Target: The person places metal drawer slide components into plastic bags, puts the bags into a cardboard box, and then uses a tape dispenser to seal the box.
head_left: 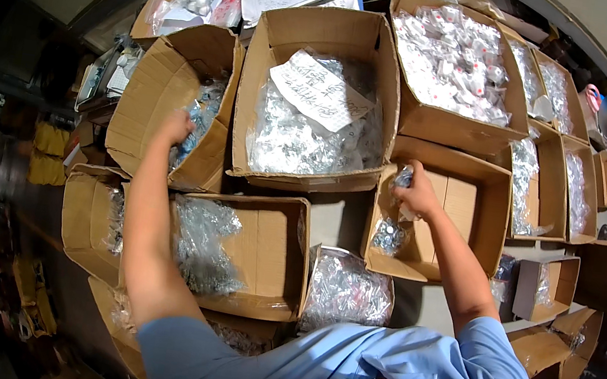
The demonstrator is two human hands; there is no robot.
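Cardboard cartons are being crowded together on a packing surface, most holding clear packets. Left hand (178, 126) is being pushed into a tilted carton (166, 83), grip unclear. Right hand (417, 193) is clenched around a small packet (404, 177) over a nearly empty box (466, 206); filling looks barely started.

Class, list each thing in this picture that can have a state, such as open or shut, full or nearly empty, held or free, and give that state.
Left hand: reaching into an open brown cardboard box, which holds clear packets.
Right hand: closed on a small clear plastic packet.
Brown cardboard box under the right hand: open, nearly empty.
Middle brown cardboard box: open, well filled, white handwritten paper sheet lying on top.
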